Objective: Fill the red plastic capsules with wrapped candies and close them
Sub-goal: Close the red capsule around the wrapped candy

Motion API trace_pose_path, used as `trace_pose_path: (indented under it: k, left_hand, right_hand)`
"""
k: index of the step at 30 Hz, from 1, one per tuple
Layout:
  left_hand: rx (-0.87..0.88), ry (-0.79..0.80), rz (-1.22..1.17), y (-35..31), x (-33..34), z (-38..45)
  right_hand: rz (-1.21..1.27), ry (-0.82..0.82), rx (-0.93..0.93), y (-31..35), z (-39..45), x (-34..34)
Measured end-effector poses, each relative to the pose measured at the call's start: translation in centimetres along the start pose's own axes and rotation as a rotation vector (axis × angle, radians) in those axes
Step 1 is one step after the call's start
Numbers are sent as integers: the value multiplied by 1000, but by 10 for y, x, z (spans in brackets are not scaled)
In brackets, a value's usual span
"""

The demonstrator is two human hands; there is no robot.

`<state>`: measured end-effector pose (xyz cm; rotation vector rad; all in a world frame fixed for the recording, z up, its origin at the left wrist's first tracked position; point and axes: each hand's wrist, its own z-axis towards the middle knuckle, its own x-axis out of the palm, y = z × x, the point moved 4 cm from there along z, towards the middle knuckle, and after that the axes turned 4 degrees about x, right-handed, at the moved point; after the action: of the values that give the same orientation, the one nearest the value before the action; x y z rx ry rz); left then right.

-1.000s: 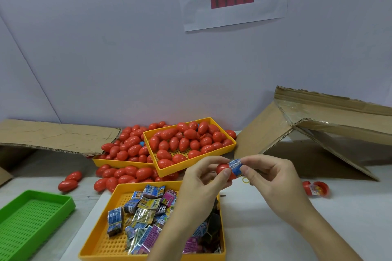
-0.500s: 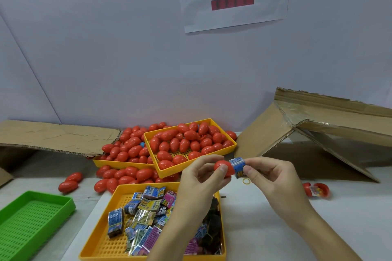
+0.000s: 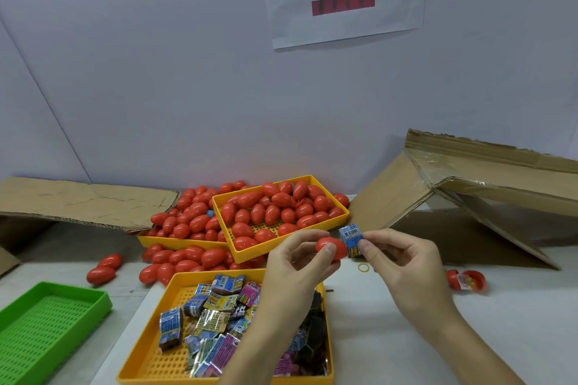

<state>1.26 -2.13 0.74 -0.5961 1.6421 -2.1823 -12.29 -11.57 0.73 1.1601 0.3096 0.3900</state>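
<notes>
My left hand [image 3: 297,262] pinches a red plastic capsule half [image 3: 328,247] between thumb and fingers. Right beside it, my right hand [image 3: 397,259] pinches a blue wrapped candy [image 3: 352,239], whose lower end touches the capsule's open side. Both are held above the table, just past the near yellow tray [image 3: 150,350] that holds several wrapped candies [image 3: 212,312]. Whether the candy sits partly inside the capsule I cannot tell.
Two yellow trays [image 3: 341,216] heaped with red capsules [image 3: 272,212] stand at the back, with more capsules loose around them. A green tray [image 3: 47,322] lies at the near left. An open capsule with candy [image 3: 467,281] and a rubber band [image 3: 363,267] lie at the right. Cardboard flaps [image 3: 484,184] flank the table.
Both hands have shifted slightly down and right. The candy has come away from the capsule's mouth a little and now stands more upright beside it.
</notes>
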Motion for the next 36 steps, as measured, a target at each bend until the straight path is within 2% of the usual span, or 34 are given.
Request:
trace_pose_path:
  k: [11,21,36]
  left_hand:
    - [84,19,151,0,0,-1]
    - [109,0,227,0,-2,0]
    - [77,24,240,3,-1,0]
  right_hand:
    - [39,-46,89,-9,-4,7]
    - [256,-37,225,-15,-4,15]
    - [253,-18,197,-13,-3,14]
